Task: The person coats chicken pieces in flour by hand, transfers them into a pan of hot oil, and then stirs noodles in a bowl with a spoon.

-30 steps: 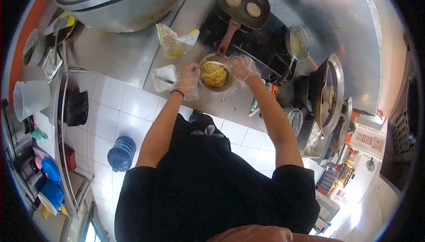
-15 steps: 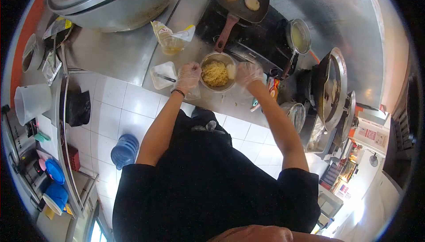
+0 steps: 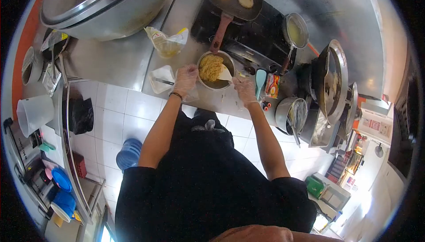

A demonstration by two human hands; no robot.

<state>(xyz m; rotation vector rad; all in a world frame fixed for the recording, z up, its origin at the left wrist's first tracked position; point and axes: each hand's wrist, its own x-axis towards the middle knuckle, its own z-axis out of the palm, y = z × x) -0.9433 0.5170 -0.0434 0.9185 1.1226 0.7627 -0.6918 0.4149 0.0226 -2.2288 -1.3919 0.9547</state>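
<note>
Yellow noodle-like food (image 3: 210,68) fills a round metal bowl (image 3: 215,87) on the steel counter. My left hand (image 3: 186,79), in a clear glove, is closed on the bowl's left rim. In my gloved right hand (image 3: 244,89), at the bowl's right side, is the handle end of a white spatula (image 3: 225,74), its blade in the food. Left of the bowl lies a white square tray (image 3: 162,79) with a dark-handled utensil across it. A turquoise spatula (image 3: 260,80) and a red-orange packet (image 3: 272,86) lie right of my right hand.
Behind the bowl, a square pan (image 3: 236,9) with two round patties sits on the black stove (image 3: 265,33), its handle towards the bowl. An opened plastic pouch (image 3: 166,42) stands back left. Large pots are at far left and right; a strainer (image 3: 296,30) rests at the stove's right.
My right hand has moved slightly down, and the white spatula now reaches further into the bowl. The food has shifted and bunched towards the upper left. The view has shifted slightly.
</note>
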